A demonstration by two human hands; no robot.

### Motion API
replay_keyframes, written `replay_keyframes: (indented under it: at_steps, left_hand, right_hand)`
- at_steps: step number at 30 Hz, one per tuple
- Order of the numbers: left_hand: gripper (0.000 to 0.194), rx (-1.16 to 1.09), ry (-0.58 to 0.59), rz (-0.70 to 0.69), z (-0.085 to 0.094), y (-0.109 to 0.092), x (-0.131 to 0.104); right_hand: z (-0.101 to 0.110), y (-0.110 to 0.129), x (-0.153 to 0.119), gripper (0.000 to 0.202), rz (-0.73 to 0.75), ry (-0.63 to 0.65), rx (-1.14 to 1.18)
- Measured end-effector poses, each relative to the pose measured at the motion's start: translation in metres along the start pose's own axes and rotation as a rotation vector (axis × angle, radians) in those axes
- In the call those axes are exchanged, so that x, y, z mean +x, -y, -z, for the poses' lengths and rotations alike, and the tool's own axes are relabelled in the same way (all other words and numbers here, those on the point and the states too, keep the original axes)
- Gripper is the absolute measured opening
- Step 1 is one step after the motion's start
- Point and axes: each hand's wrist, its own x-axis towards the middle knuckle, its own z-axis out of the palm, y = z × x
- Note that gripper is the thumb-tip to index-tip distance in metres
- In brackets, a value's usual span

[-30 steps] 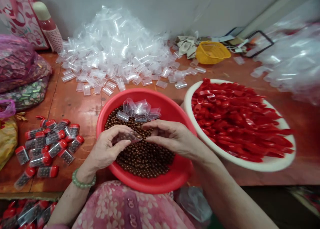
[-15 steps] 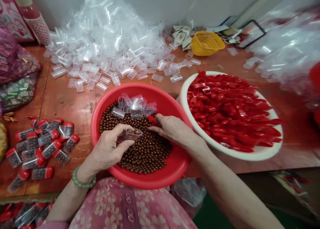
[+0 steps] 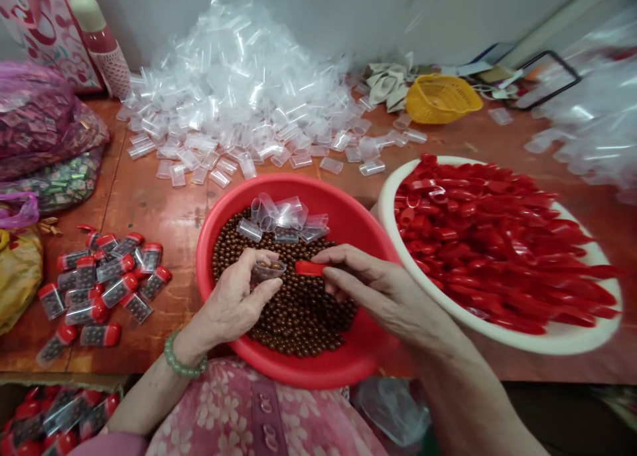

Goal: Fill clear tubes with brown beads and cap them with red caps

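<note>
We find the left hand (image 3: 237,303) holding a clear plastic tube (image 3: 269,277), its oval mouth upward and brown beads (image 3: 275,265) inside. We note the right hand (image 3: 381,289) pinching a red plastic cap (image 3: 309,268) at three o'clock from the tube, just apart, long axis running nine to three. Both items are above the red basin (image 3: 348,224).

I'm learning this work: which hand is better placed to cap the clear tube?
Probably the right hand: it holds a red cap close to the open clear tube. The left hand is occupied holding that tube.
</note>
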Motion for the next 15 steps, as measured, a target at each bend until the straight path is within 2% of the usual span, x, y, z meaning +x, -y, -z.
replay_keyframes:
  at_steps: [4,8,10,13,15]
  left_hand:
    - [0.022,-0.125,0.007,0.08,-0.004,0.002,0.0]
    - [0.021,-0.277,-0.014,0.152,-0.005,-0.002,0.002]
    - [0.022,-0.316,-0.03,0.173,-0.004,-0.005,0.003]
    - [0.02,-0.27,-0.033,0.178,-0.002,-0.008,0.005]
    - [0.02,-0.243,-0.008,0.174,-0.001,-0.007,0.006]
  right_hand:
    - [-0.024,0.004,0.001,0.014,0.179,-0.182,0.109]
    - [-0.039,-0.001,-0.005,0.015,0.174,-0.259,0.083]
    - [-0.04,-0.001,-0.01,0.016,0.16,-0.227,0.055]
    - [-0.036,0.002,-0.014,0.017,0.13,-0.112,-0.019]
    - [-0.033,0.005,-0.012,0.025,0.095,-0.088,0.016]
